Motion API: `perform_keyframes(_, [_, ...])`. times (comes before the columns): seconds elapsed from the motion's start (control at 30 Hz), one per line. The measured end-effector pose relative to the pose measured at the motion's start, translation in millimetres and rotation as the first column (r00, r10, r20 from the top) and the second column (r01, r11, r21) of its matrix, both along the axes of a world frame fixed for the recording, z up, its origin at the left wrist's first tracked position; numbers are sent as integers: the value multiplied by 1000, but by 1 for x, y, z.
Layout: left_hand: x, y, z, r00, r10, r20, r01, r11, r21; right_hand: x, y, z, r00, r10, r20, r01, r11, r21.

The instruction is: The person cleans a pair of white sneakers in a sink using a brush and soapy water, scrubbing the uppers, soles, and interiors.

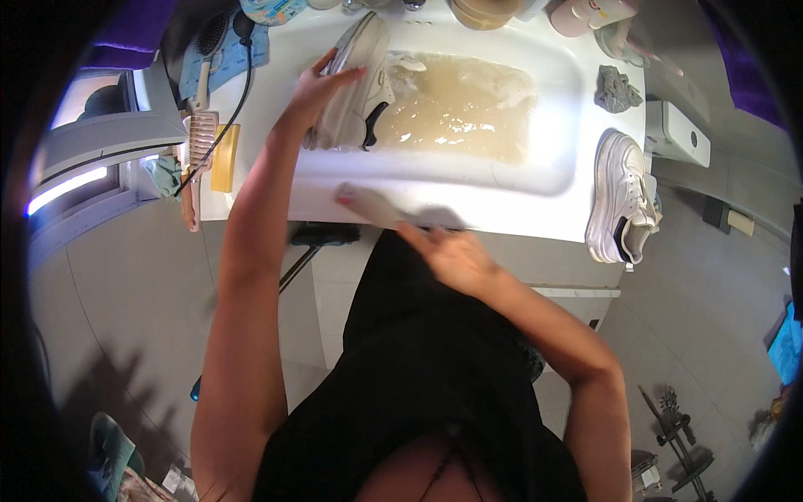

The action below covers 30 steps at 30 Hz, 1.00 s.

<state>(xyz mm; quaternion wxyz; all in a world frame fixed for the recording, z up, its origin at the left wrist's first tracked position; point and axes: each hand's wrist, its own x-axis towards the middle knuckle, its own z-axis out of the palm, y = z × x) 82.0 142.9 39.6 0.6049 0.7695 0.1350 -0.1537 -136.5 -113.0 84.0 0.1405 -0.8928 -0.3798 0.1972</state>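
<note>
At the sink's left end, a white sneaker (378,96) is tilted on its side, its pale sole turned toward my left hand (322,92). That hand grips the shoe along the sole, thumb and fingers spread around it. Murky brown water (464,109) with some foam fills part of the white sink (552,180) beside the shoe. Over the front edge, my right hand (456,258) is closed on the end of a pale, long-handled brush (372,207). The brush is blurred, so its bristles are hard to make out.
A second white sneaker (619,197) and a grey crumpled cloth (617,89) sit on the right ledge. On the left lie a hairbrush (211,38), a pink comb (201,134), a yellow block (224,159) and a black cord (245,79). Bottles and tubs line the back.
</note>
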Motion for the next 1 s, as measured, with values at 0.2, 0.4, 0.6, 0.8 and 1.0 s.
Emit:
perform_keyframes(0.2, [-2,-4,4,1000,5,-3,-6,1000,-21,-27,-40,-29,994,1,107,-11,996,86])
perform_keyframes(0.4, [-5,-2,3,996,51,-76,-56,996,-63,-45,-173,0,959,-268,91,281,944,-174])
perform_keyframes(0.6, [-14,-7,-18,1000,3,-20,-4,999,-34,68,-125,-44,805,-574,149,593,776,-217])
perform_keyframes(0.8, [-36,-54,-14,962,-249,-113,223,473,852,106,-46,-78,770,-636,-61,599,752,-275])
perform_keyframes(1.0, [-54,-59,20,824,-446,-350,506,301,808,127,-68,-89,577,-815,-60,782,572,-249])
